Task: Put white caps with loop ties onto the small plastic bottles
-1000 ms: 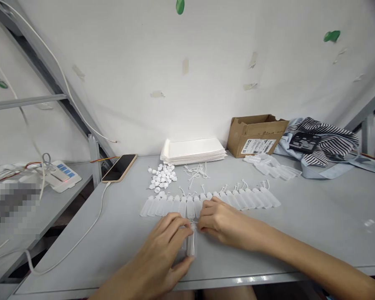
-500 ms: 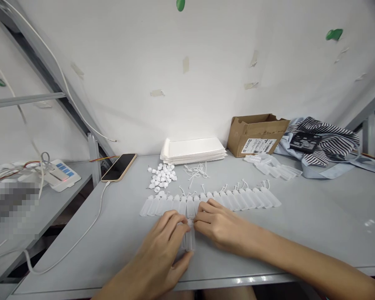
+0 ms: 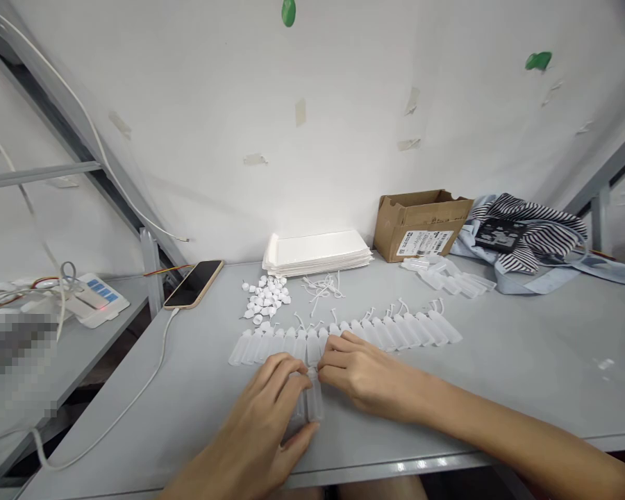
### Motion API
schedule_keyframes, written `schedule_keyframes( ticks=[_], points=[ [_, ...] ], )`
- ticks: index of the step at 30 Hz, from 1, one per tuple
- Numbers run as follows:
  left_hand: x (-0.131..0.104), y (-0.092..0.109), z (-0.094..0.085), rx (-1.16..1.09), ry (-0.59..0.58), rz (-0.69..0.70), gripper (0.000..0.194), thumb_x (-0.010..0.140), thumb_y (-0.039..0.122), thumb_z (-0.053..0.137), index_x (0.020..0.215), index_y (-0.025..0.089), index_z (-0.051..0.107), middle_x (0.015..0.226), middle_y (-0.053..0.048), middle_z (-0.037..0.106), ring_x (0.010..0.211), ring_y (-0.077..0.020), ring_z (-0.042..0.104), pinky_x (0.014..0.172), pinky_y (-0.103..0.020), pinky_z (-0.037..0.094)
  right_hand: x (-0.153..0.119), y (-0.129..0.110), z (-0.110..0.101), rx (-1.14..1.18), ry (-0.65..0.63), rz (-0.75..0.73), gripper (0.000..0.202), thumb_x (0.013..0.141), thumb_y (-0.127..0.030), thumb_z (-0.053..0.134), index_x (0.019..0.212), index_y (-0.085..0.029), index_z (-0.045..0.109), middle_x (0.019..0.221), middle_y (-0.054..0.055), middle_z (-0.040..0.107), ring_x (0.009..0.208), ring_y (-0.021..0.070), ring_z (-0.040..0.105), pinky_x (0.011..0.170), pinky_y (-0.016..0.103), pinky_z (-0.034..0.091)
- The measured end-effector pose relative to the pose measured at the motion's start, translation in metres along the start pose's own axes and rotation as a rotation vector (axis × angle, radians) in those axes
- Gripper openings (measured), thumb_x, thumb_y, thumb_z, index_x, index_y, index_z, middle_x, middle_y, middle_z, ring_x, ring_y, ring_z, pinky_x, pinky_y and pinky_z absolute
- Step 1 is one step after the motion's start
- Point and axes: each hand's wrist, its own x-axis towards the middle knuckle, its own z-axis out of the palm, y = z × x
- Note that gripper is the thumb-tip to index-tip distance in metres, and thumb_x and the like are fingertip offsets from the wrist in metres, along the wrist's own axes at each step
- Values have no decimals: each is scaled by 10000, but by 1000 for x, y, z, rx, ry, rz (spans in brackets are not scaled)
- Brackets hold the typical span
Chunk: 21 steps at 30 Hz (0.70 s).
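A small translucent plastic bottle (image 3: 315, 401) lies on the grey table in front of me. My left hand (image 3: 271, 410) grips it, with the thumb at its base and the fingertips near its top. Partly under those fingers is a second bottle (image 3: 298, 405). My right hand (image 3: 359, 371) has its fingers pinched together at the first bottle's neck; what they hold there is hidden. Just beyond both hands runs a row of similar bottles (image 3: 390, 333), several with thin white strings at their tops. My right hand covers part of that row.
Behind the row are a pile of small white caps (image 3: 265, 300), loose white strings (image 3: 323, 283) and stacked white trays (image 3: 317, 251). More bottles (image 3: 451, 276) lie before a cardboard box (image 3: 421, 226) and striped cloth (image 3: 531, 229). A phone (image 3: 194, 283) charges at left.
The view has shifted slightly. Both hands stay at the same bottle, and the second bottle beside it shows a little farther to the left, under my left fingers.
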Motion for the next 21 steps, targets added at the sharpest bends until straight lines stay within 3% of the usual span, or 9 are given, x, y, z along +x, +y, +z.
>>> schedule_keyframes(
  ticks=[14, 17, 21],
  points=[
    [-1, -2, 3, -56, -3, -25, 277, 802, 121, 573, 1049, 202, 476, 1095, -84, 544, 1092, -258, 472, 903, -424, 483, -1, 1, 3, 8, 19, -20, 165, 892, -63, 467, 843, -137, 607, 843, 60, 651, 817, 174, 487, 696, 291, 353],
    [-3, -2, -3, -56, 4, -34, 315, 801, 191, 619, 1077, 218, 472, 1155, -87, 526, 1142, -266, 449, 918, -418, 478, -3, 9, -1, 2, 155, -28, 217, 883, -32, 423, 850, -130, 614, 829, 69, 662, 796, 175, 495, 682, 299, 356],
    [-1, -6, -18, -27, 117, -71, 304, 849, 275, 592, 1121, 239, 463, 1199, -85, 526, 1171, -261, 446, 943, -433, 455, -8, 30, -15, 29, 459, 62, 247, 912, -74, 388, 887, -152, 621, 845, 78, 683, 759, 172, 535, 657, 305, 373]
  ],
)
